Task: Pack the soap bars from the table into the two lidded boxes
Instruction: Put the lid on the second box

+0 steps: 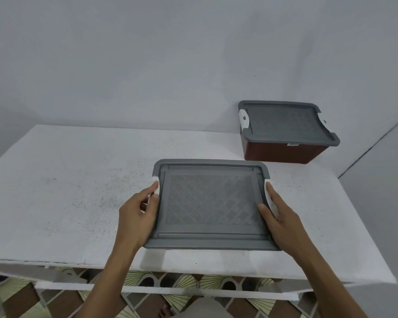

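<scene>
A box with a grey patterned lid point(210, 203) stands near the front of the white table point(67, 191), lid on. My left hand point(139, 216) grips the white latch on its left side, thumb on the lid edge. My right hand point(277, 216) holds the white latch on its right side, fingers along it and thumb on the lid. A second box point(285, 131), brown with a grey lid and white latches, sits closed at the back right against the wall. No soap bars are in view.
The wall runs behind the table. Below the table's front edge lies a patterned floor point(147, 301) with a white strip across it. A wall corner stands at the far right.
</scene>
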Action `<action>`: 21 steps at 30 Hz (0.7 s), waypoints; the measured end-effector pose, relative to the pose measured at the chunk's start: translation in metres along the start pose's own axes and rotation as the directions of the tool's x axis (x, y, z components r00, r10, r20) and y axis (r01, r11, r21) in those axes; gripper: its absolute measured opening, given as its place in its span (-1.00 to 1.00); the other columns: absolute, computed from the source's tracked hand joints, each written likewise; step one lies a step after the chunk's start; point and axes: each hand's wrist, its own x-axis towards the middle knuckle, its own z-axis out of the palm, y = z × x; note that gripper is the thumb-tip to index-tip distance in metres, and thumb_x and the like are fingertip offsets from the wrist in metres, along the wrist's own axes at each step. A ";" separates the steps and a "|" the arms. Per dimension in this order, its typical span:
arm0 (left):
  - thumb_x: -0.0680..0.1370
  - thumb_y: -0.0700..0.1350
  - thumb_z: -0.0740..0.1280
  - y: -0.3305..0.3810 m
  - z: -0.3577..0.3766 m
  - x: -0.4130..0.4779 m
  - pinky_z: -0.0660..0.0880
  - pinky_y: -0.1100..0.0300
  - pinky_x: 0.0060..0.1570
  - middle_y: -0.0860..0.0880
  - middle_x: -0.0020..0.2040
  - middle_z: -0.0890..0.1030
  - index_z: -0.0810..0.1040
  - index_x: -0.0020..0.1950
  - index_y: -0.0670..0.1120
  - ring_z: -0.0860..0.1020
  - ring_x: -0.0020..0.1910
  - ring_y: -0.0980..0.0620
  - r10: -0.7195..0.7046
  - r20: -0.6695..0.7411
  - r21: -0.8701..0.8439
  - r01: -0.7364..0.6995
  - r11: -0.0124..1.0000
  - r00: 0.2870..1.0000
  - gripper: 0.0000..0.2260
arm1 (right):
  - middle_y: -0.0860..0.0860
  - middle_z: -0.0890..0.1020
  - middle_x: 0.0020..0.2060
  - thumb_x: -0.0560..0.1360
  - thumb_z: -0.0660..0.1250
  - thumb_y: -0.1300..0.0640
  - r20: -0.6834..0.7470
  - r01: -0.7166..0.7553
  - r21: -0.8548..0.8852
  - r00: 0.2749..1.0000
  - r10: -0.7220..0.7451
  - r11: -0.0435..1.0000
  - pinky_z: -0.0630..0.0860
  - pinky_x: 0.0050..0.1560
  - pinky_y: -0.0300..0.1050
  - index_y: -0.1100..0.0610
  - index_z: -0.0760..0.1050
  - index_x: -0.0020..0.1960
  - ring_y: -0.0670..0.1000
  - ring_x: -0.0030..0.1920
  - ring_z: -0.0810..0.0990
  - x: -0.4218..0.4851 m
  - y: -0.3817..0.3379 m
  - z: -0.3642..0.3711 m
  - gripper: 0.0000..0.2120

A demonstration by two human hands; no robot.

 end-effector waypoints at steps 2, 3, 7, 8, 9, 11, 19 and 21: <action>0.62 -0.02 0.23 0.006 0.009 0.004 0.44 0.36 -0.12 0.10 -0.05 0.60 0.49 0.35 0.14 0.54 -0.13 0.13 0.022 0.003 0.028 -0.022 0.999 1.000 -0.70 | 0.07 0.33 0.48 0.64 0.12 -0.01 -0.005 -0.015 -0.042 1.000 0.015 0.999 0.29 0.41 -0.03 -0.06 -0.07 0.58 0.13 0.39 0.41 0.004 0.002 -0.009 -0.41; 0.62 -0.02 0.23 0.009 0.015 0.005 0.41 0.40 -0.16 0.12 -0.08 0.59 0.49 0.36 0.12 0.53 -0.15 0.14 0.034 0.009 0.041 -0.035 0.999 0.999 -0.70 | 0.09 0.33 0.48 0.64 0.12 -0.01 -0.007 -0.029 -0.068 1.000 0.029 0.997 0.30 0.40 -0.02 -0.05 -0.07 0.58 0.15 0.38 0.42 0.007 0.003 -0.014 -0.41; 0.63 -0.01 0.20 0.029 0.052 0.008 0.43 0.35 -0.13 0.09 -0.10 0.60 0.42 0.42 0.09 0.52 -0.18 0.19 0.086 0.078 0.069 -0.091 0.993 0.993 -0.65 | 0.15 0.38 0.45 0.65 0.10 -0.01 -0.049 -0.090 -0.210 0.995 0.082 0.973 0.35 0.36 0.02 -0.04 -0.08 0.59 0.19 0.34 0.46 0.022 0.021 -0.044 -0.41; 0.63 -0.01 0.20 0.034 0.063 0.008 0.44 0.31 -0.10 0.09 -0.12 0.58 0.40 0.44 0.08 0.52 -0.17 0.18 0.096 0.107 0.070 -0.104 0.992 0.990 -0.63 | 0.17 0.41 0.41 0.65 0.09 -0.01 -0.077 -0.114 -0.263 0.992 0.097 0.958 0.38 0.32 0.03 -0.03 -0.07 0.59 0.19 0.30 0.48 0.026 0.028 -0.052 -0.42; 0.62 0.00 0.20 0.039 0.075 0.009 0.45 0.29 -0.09 0.08 -0.16 0.56 0.38 0.46 0.08 0.51 -0.18 0.16 0.109 0.139 0.071 -0.120 0.990 0.984 -0.62 | 0.18 0.45 0.37 0.65 0.07 -0.01 -0.108 -0.144 -0.317 0.987 0.116 0.937 0.41 0.24 0.02 -0.01 -0.06 0.59 0.19 0.25 0.50 0.030 0.036 -0.061 -0.43; 0.62 0.02 0.19 0.049 0.099 0.009 0.42 0.33 -0.13 0.02 -0.18 0.54 0.33 0.48 0.09 0.51 -0.17 0.14 0.148 0.202 0.075 -0.166 0.983 0.968 -0.59 | 0.18 0.49 0.30 0.65 0.03 -0.01 -0.162 -0.210 -0.399 0.974 0.157 0.893 0.43 0.05 0.00 -0.01 -0.03 0.59 0.15 0.08 0.51 0.038 0.051 -0.076 -0.46; 0.62 0.00 0.21 0.101 0.180 0.006 0.41 0.24 -0.13 0.04 -0.23 0.46 0.33 0.47 0.05 0.44 -0.24 0.11 0.176 0.245 0.005 -0.183 0.983 0.953 -0.60 | 0.21 0.52 0.14 0.63 0.00 -0.02 -0.348 -0.333 -0.444 0.920 0.183 0.832 0.41 -0.01 0.05 -0.06 0.06 0.55 0.23 0.06 0.53 0.064 0.101 -0.133 -0.50; 0.63 0.01 0.20 0.110 0.193 0.010 0.40 0.25 -0.11 0.00 -0.19 0.49 0.32 0.48 0.04 0.46 -0.20 0.09 0.170 0.261 0.015 -0.180 0.983 0.950 -0.59 | 0.22 0.53 0.13 0.63 0.01 -0.02 -0.368 -0.345 -0.445 0.912 0.183 0.826 0.41 -0.02 0.05 -0.05 0.07 0.55 0.23 0.06 0.53 0.070 0.107 -0.143 -0.50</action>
